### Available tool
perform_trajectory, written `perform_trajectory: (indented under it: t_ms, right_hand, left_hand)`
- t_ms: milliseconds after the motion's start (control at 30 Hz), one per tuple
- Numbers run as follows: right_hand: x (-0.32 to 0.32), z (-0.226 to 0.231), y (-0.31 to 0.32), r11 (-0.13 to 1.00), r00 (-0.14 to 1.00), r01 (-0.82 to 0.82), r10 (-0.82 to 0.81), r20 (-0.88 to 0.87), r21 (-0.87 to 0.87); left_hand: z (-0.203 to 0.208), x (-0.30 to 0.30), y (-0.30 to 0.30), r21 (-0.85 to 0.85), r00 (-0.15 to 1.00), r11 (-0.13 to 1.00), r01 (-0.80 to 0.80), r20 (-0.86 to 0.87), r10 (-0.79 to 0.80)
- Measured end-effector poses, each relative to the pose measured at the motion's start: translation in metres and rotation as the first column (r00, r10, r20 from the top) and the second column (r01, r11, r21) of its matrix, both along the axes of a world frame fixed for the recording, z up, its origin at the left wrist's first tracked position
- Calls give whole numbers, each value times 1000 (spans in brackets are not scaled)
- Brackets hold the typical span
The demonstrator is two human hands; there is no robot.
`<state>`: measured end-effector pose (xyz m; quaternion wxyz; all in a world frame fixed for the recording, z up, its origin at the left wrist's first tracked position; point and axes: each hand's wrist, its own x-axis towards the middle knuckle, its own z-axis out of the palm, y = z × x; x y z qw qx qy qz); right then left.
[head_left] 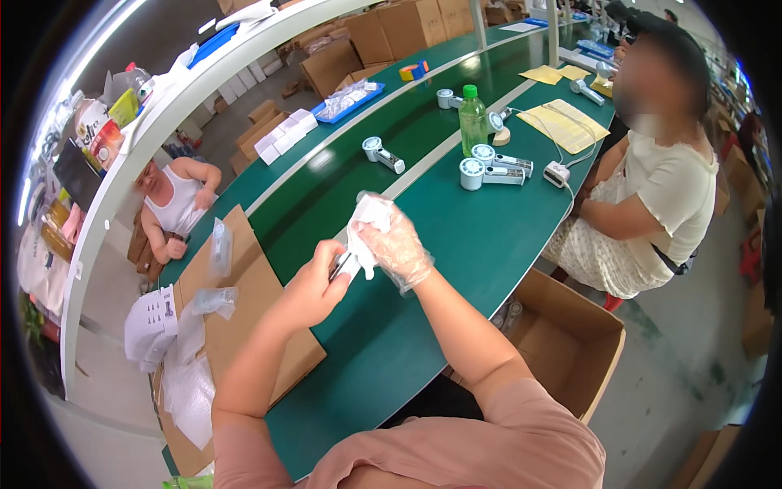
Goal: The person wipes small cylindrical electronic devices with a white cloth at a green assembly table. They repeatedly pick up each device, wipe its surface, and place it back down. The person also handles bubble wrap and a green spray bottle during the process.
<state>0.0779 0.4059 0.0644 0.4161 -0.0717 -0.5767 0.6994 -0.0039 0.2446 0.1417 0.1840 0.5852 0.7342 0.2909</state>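
1. Device, mostly hidden, is above table, between my hands.
2. Left hand curls around it, probably for steadiness.
3. Right hand grips cloth against its end; glove perhaps keeps skin off.

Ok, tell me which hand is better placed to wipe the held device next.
Right, most likely: the gloved right hand already holds the white cloth at the partly hidden device, whose end the bare left hand grips.
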Motion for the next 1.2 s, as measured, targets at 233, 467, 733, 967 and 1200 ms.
perform_trajectory:
  t_ms: [233,467,733,967,1200]
  right_hand:
    - [-2,-11,17,523,737,-662,586,-337,-537]
    - [-4,-3,5,280,548,-836,389,-740,-472]
    - [-9,3,-10,569,753,-640,328,-571,-516]
    - [-9,-6,-7,785,949,-261,103,-298,-561]
    - [-16,-26,-65,846,902,-410,431,-13,-341]
  left_hand:
    - [-15,-4,-36,-3,996,997,82,-33,-82]
    - [-77,17,-5,476,853,873,-107,495,-165]
    - [-59,16,35,478,976,852,-215,81,201]
    - [-78,39,13,60,762,932,-357,597,253]
    - [-59,14,-54,25,851,986,-165,509,130]
